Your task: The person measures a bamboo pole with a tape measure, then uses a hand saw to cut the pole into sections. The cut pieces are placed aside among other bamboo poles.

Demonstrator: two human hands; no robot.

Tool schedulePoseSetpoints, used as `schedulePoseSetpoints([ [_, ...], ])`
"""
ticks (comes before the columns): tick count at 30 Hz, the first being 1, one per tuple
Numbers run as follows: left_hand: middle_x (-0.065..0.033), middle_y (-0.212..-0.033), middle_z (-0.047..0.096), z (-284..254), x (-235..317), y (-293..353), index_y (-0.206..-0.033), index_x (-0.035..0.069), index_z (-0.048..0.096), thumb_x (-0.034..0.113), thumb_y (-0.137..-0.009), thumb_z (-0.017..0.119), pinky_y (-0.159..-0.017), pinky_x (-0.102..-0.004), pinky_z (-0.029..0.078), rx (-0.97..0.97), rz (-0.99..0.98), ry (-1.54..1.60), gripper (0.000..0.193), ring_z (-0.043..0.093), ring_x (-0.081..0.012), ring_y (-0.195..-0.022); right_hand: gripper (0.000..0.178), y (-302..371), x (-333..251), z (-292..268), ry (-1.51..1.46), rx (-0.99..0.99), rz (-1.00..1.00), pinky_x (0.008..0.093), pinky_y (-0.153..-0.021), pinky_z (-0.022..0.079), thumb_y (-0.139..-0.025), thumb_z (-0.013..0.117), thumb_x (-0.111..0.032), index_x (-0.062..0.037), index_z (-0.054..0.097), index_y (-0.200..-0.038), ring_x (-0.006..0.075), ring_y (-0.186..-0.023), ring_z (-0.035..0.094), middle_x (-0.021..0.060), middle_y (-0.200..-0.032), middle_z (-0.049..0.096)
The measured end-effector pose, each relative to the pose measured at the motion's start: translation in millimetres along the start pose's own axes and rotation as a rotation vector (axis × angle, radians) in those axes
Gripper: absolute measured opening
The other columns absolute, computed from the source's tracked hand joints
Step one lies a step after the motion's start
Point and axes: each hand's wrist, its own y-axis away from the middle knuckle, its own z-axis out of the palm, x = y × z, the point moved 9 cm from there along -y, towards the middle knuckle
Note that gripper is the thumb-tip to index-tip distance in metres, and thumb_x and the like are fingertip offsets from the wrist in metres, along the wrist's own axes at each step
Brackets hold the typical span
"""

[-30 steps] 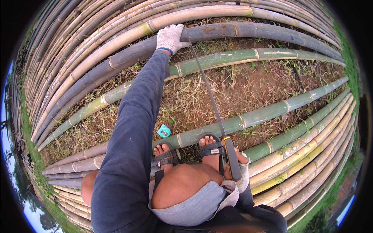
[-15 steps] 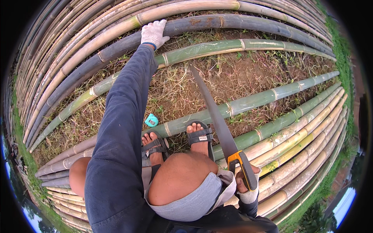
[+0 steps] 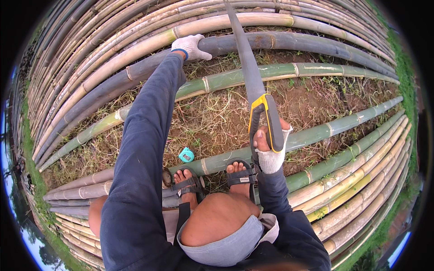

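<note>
My left hand (image 3: 191, 48), in a white knit glove, is wrapped over the top of a dark grey bamboo pole (image 3: 312, 43); its fingers on the far side are partly hidden. My right hand (image 3: 274, 156), its glove leaving the fingers bare, grips the black and yellow handle of a handsaw (image 3: 249, 63). The long blade points away from me and passes over the dark pole, crossing it in the picture. Whether the teeth touch it I cannot tell. A green bamboo pole (image 3: 230, 80) lies on the near side of the dark one, under the blade.
A turquoise tape measure (image 3: 186, 155) lies on the grassy soil near my sandalled feet. Another green pole (image 3: 316, 133) runs across just in front of my feet. Stacked pale poles (image 3: 357, 183) lie at the right, and many more (image 3: 113, 49) fill the far side.
My right hand has lifted the handsaw forward and up from beside my knee, so its blade now crosses the dark pole. My left hand stays on that pole, slightly further right in view.
</note>
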Motion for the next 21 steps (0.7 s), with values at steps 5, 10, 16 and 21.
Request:
schedulePoseSetpoints([
  [5, -0.0102, -0.115, 0.073, -1, 21, 34, -0.14, 0.023, 0.067, 0.07, -0.075, 0.085, -0.092, -0.0499, 0.058, 0.332, 0.029, -0.166, 0.083, 0.074, -0.0329, -0.107, 0.06, -67, 4, 55, -0.13, -0.022, -0.162, 0.0413, -0.113, 0.047, -0.1, 0.067, -0.008, 0.0004, 0.045, -0.155, 0.0265, -0.128, 0.059, 0.0185, -0.146, 0.055],
  [10, -0.0074, -0.119, 0.072, 5, 34, 52, -0.133, 0.022, 0.066, 0.047, -0.078, 0.091, -0.099, -0.0492, 0.053, 0.49, -0.007, -0.123, 0.066, 0.071, -0.0311, -0.115, 0.061, -92, -11, 73, 0.04, -0.021, -0.312, 0.0389, -0.112, 0.048, -0.099, 0.066, -0.001, -0.0006, 0.044, -0.156, 0.0253, -0.129, 0.059, 0.0178, -0.148, 0.054],
  [16, -0.0065, -0.122, 0.073, 5, 31, 51, -0.134, 0.022, 0.066, 0.043, -0.077, 0.092, -0.1, -0.0497, 0.053, 0.515, 0.009, -0.071, 0.065, 0.071, -0.0315, -0.115, 0.062, -93, -2, 89, 0.032, -0.019, -0.316, 0.037, -0.111, 0.049, -0.098, 0.065, 0.0, -0.002, 0.045, -0.156, 0.0231, -0.129, 0.058, 0.0177, -0.15, 0.054],
  [21, -0.0079, -0.116, 0.075, 5, 26, 43, -0.134, 0.024, 0.068, 0.045, -0.078, 0.092, -0.097, -0.0494, 0.056, 0.443, 0.002, -0.079, 0.065, 0.074, -0.032, -0.11, 0.065, -102, 1, 108, -0.021, -0.031, -0.303, 0.0334, -0.104, 0.052, -0.095, 0.066, 0.002, -0.0028, 0.046, -0.157, 0.0189, -0.118, 0.061, 0.0155, -0.147, 0.057],
])
